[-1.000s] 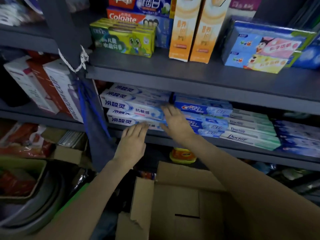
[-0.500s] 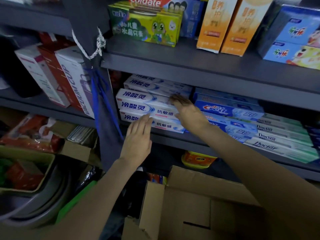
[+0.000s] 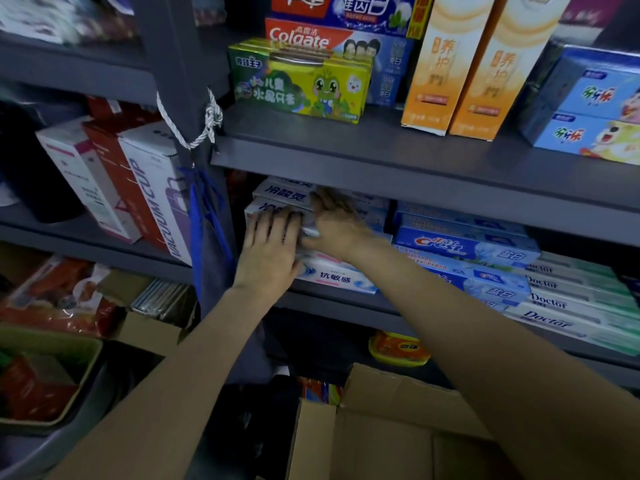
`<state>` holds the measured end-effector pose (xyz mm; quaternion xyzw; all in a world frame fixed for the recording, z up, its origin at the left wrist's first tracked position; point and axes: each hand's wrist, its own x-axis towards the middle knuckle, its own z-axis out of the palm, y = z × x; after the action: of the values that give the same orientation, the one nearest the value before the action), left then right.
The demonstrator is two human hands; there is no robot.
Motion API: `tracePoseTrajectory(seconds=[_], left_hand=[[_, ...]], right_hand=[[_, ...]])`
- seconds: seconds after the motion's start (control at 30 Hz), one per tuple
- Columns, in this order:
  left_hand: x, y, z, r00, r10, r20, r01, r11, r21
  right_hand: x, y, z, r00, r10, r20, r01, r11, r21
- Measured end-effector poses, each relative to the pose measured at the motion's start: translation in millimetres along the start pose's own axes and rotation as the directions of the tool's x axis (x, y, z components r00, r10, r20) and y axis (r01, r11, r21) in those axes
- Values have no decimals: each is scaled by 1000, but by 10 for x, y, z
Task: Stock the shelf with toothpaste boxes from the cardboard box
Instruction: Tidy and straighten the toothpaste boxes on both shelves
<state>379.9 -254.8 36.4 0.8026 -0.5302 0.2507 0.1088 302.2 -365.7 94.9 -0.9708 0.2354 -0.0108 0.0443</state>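
With my left hand (image 3: pixel 268 249) spread flat and my right hand (image 3: pixel 337 225) pressing, fingers straight, on the stacked toothpaste boxes (image 3: pixel 332 277) at the shelf (image 3: pixel 346 304) edge, I judge them light, stiff, slick cartons, best gripped across the long sides.

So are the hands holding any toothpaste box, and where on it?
Neither grips one. The left hand and right hand lie flat with straight fingers on the front faces of the stacked white toothpaste boxes, pressing them.
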Motion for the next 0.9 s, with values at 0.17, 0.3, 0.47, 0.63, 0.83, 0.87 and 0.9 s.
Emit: tracePoseTrajectory(seconds=[0.17,0.3,0.47,0.63,0.83,0.87,0.9], left_hand=[[-70,-2,51,994,-28,-109,28,1000,6],[-115,-14,17,988,4,-152,-8,1000,-26],[-67,-141,-21,999,40,-22,-41,999,-12],[134,-120,-161,977,40,209,-30,998,-49],[142,-101,-107,976,-26,216,49,994,-98],[136,-103,-88,976,-28,215,50,994,-96],[132,-105,-85,976,-25,215,46,995,-94]], right_hand=[[-34,12,164,997,-40,-60,37,998,-58],[-117,56,114,995,-63,-74,58,996,-63],[-208,75,82,991,-93,-94,86,993,-82],[-244,91,40,993,-105,-57,108,993,51],[243,66,-80,993,118,-10,-112,959,259],[321,66,-58,990,134,38,-139,968,208],[379,72,-16,987,148,64,-156,974,164]])
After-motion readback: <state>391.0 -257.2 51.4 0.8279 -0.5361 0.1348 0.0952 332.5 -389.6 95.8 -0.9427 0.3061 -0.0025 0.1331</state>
